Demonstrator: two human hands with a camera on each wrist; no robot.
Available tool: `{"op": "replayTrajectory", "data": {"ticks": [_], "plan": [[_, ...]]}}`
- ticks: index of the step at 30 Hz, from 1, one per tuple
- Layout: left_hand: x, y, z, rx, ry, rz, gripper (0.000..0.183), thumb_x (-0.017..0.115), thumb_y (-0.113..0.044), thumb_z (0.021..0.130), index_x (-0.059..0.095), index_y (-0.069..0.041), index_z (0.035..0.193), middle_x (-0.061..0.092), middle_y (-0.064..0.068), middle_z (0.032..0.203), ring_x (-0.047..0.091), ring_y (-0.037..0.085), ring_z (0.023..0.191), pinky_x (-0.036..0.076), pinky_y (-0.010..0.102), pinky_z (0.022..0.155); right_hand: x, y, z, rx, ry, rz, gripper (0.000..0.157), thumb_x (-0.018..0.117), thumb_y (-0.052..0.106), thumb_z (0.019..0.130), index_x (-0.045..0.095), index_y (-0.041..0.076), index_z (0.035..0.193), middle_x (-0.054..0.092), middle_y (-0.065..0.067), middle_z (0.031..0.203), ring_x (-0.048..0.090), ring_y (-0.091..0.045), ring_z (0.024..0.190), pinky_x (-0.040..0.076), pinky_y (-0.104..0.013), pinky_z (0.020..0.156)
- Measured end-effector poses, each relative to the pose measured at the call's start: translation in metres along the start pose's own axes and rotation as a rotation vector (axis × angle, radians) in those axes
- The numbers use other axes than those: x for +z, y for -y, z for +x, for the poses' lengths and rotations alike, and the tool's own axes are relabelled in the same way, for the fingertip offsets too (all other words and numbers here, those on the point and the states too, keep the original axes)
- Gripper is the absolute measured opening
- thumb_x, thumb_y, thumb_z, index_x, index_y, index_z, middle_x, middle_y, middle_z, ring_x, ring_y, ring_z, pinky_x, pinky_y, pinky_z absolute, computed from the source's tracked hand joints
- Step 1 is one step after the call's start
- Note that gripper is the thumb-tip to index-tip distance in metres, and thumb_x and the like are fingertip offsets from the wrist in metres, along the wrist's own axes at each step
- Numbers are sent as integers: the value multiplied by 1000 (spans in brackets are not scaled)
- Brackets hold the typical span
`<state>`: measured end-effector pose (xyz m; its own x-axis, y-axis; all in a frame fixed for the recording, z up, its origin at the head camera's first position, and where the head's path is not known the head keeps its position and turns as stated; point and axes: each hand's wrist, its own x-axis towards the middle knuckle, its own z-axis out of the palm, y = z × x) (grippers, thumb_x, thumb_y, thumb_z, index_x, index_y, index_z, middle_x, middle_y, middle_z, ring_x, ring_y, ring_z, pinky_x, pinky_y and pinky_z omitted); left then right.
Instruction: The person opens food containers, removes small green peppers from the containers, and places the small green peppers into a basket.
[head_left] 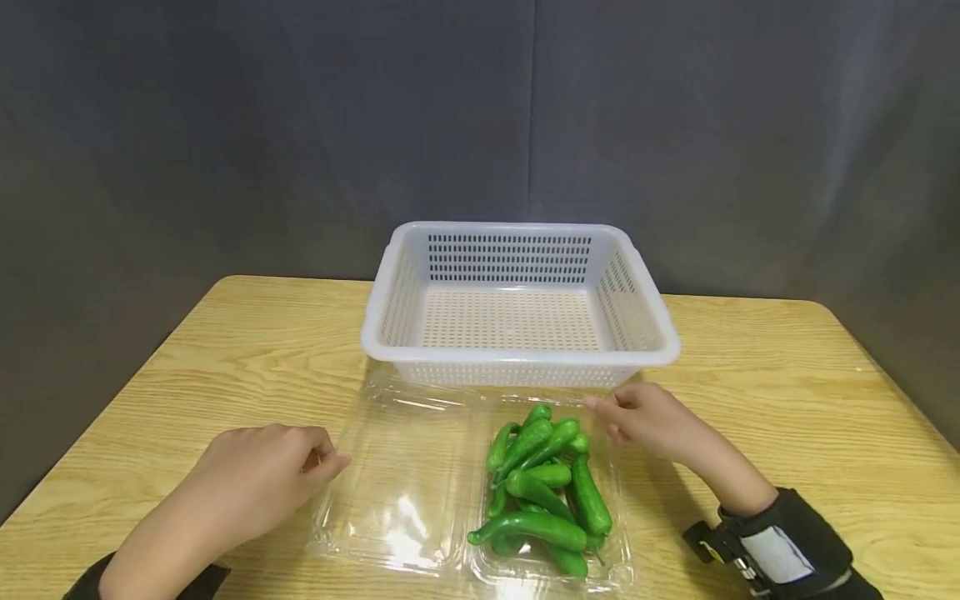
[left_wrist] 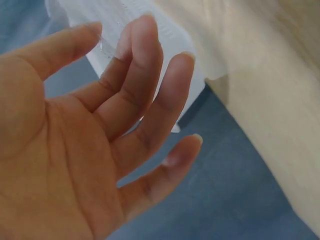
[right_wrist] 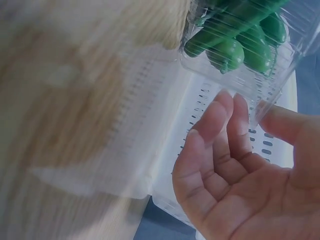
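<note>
A clear plastic clamshell box lies unfolded on the table, its lid (head_left: 401, 467) to the left and its tray (head_left: 551, 575) to the right. Several glossy green chili peppers (head_left: 525, 525) are heaped in the tray. My left hand (head_left: 258, 475) is at the lid's left edge, with clear plastic between thumb and index finger in the left wrist view; the other fingers (left_wrist: 167, 95) are loosely bent. At the tray's far right corner, my right hand (head_left: 660, 421) pinches the rim between thumb and fingers (right_wrist: 240, 120).
A white perforated basket (head_left: 521, 357) stands just behind the clamshell, with nothing in it. The wooden table (head_left: 780, 400) ends at a dark grey backdrop (head_left: 712, 150). A black strap with a small device (head_left: 780, 542) wraps the right wrist.
</note>
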<state>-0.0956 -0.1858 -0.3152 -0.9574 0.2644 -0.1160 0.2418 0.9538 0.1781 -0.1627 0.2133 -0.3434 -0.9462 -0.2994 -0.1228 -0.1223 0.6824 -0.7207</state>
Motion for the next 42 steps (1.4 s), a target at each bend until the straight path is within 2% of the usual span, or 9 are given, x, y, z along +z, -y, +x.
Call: {"op": "replayTrajectory", "data": {"ticks": [9,12,18,21,25,33,39,42], "plan": [[4,10,6,-5,120,-74,44,60,-38,97,48,-21,60,37,-8,53,29,10,49,25,29,50,3,1,13,-73,71,63,47,52,28,103,50,7,61,44,1,54,35,-11,50,29,-22,47],[-1,9,14,1,139,-72,42,59,-37,99,51,-21,60,43,-7,54,32,11,48,28,29,49,0,1,18,-77,80,52,49,50,28,104,50,7,60,46,1,55,38,-10,50,31,-22,48],[-7,9,28,26,157,-95,38,55,-37,100,58,-18,67,50,-4,60,36,13,49,31,31,50,-9,2,22,-95,39,31,50,47,26,105,46,9,59,42,2,54,36,-10,50,30,-22,48],[-5,10,29,21,204,-136,35,56,-37,100,60,-18,72,55,-5,67,36,13,50,32,31,51,-8,2,23,-118,43,50,49,47,25,106,46,9,59,41,3,54,36,-9,49,29,-22,47],[2,12,25,12,250,-182,31,57,-37,100,60,-18,76,61,-7,74,36,13,51,32,31,51,-2,0,21,-106,30,66,47,47,23,106,48,7,61,43,2,54,38,-9,49,29,-22,46],[16,13,23,17,220,-164,29,56,-37,100,61,-18,78,58,-7,69,38,13,52,33,30,51,6,-1,19,-70,-14,19,45,48,25,105,51,7,65,46,0,57,40,-12,51,32,-25,47],[17,15,27,27,192,-165,23,58,-35,99,66,-15,92,55,-5,70,42,14,56,35,31,52,2,-1,20,-105,-19,43,42,46,20,106,51,5,67,46,0,57,42,-14,51,35,-25,47],[16,14,27,33,163,-139,23,57,-35,100,66,-15,92,54,-5,69,42,14,56,35,31,52,1,0,17,-116,-26,68,38,47,16,105,53,3,69,48,-1,59,45,-15,53,37,-24,48]]}}
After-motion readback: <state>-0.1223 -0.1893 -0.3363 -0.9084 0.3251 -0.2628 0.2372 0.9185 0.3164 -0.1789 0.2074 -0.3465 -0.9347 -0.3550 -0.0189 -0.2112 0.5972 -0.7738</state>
